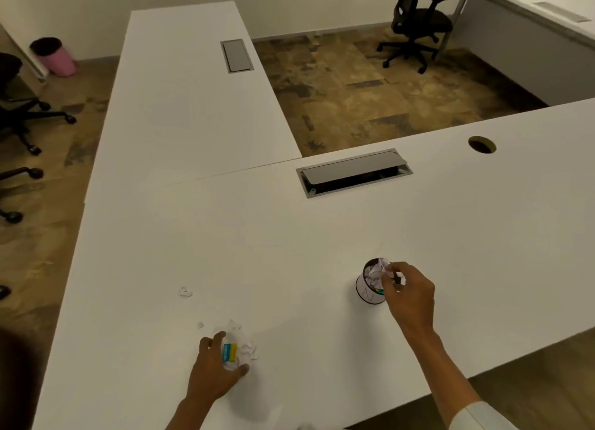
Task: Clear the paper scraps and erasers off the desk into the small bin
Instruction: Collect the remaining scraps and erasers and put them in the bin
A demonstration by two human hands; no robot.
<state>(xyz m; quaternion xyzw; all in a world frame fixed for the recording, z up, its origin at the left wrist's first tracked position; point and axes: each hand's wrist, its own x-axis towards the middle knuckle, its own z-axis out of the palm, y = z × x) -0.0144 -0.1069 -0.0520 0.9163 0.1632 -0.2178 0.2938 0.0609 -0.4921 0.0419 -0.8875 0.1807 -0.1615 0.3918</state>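
A small white bin [365, 289] with a dark rim stands on the white desk [289, 243], holding crumpled paper and a coloured eraser. My right hand [409, 293] is over its right rim, fingertips pinched on something small that I cannot make out. My left hand [215, 365] rests near the front edge, fingers curled around a blue-and-yellow eraser [230, 352] and crumpled white paper [248, 352]. Loose paper scraps lie nearby: one scrap [185, 292] farther left, a tiny scrap [200, 325] near my fingers, another scrap [235, 325] just beyond the eraser.
A grey cable hatch [352, 172] is set in the desk behind the bin, with a round cable hole [482, 144] to its right. A second desk wing extends far left. Office chairs stand on the floor, and a pink waste bin [54, 56] sits far left.
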